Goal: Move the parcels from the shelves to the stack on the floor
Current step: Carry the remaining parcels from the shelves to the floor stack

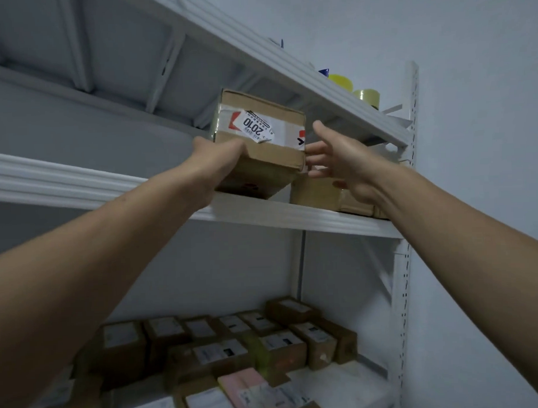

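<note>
1. A brown cardboard box point(259, 137) with a white sticker that says "2010" sits tipped at the front edge of the middle shelf point(262, 213).
2. The left hand point(220, 162) grips the box's left side, with its fingers curled round the box and mostly hidden.
3. The right hand point(342, 161) holds nothing. Its fingers point(316, 148) are straight and spread, right by the box's right corner. I cannot tell if they touch it.
4. A second box point(314, 193) lies flat on the middle shelf, behind the right hand.
5. Many small parcels point(236, 342) are packed close together on the shelf below the middle shelf.
6. Yellow tape rolls point(366, 96) sit on the shelf above the middle shelf.
</note>
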